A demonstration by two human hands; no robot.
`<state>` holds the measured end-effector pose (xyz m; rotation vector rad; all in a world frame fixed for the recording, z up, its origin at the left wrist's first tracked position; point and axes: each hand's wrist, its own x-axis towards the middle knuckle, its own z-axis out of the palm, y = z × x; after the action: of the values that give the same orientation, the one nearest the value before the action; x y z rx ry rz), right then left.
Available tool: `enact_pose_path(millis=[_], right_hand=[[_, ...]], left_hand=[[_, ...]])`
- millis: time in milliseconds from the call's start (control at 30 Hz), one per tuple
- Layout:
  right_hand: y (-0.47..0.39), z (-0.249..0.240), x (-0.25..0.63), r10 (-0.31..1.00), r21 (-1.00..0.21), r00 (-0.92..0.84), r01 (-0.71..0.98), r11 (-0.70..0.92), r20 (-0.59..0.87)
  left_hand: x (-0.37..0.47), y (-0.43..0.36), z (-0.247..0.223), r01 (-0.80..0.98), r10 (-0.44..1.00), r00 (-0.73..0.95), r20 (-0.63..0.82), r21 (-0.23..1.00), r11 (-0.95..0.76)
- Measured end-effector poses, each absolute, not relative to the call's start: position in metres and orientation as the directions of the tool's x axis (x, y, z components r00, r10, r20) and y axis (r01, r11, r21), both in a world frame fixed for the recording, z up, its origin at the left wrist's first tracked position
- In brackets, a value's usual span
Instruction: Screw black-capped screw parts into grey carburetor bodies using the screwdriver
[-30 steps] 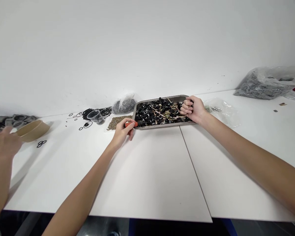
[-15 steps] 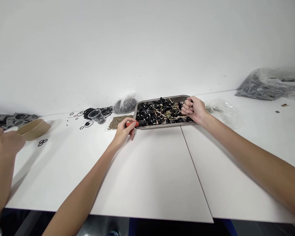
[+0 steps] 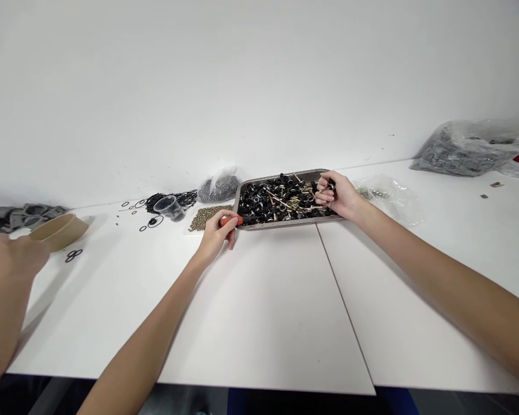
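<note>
My left hand (image 3: 218,235) is closed around a screwdriver-like tool with an orange and black handle (image 3: 230,221), at the near left corner of a metal tray (image 3: 285,225). The tool's dark end reaches over the tray rim; its tip is hard to make out. Inside the tray lies a heap of black ring-shaped parts and brass-coloured screws (image 3: 281,199). Over the tray's right end, my right hand (image 3: 338,195) is closed with its fingers curled around a small black part (image 3: 331,184), mostly hidden by the fingers.
At far left, another person's hand (image 3: 15,256) is by a tan bowl (image 3: 63,231) and grey parts (image 3: 34,213). A plastic cup (image 3: 169,207), black rings (image 3: 155,221), brass pieces (image 3: 210,217) and a bag (image 3: 218,187) lie left of the tray. Right are clear bags (image 3: 398,202) (image 3: 458,150).
The fingers of my right hand have turned and loosened a little, showing more of the small black part. My left hand stays nearly still. The other person's hand has shifted slightly right.
</note>
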<state>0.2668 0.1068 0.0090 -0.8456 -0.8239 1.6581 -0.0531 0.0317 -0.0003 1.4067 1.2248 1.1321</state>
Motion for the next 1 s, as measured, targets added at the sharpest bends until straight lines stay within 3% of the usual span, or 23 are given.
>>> enact_pose_path(millis=[433,633,1000], right_hand=[[0.108,0.007,0.268,0.972,-0.854,-0.198,-0.477,-0.208,-0.127],[0.113,0.006,0.269,0.971,-0.778,-0.132,-0.581,-0.24,-0.201],[0.105,0.016,0.263,0.965,-0.771,-0.021,-0.597,-0.223,-0.262]], left_hand=[[-0.052,0.03,0.001,0.157,0.994,0.083,0.07,0.984,-0.083],[-0.053,0.031,0.0,0.151,0.994,0.082,0.068,0.985,-0.08],[-0.053,0.031,0.0,0.158,0.994,0.086,0.073,0.984,-0.086]])
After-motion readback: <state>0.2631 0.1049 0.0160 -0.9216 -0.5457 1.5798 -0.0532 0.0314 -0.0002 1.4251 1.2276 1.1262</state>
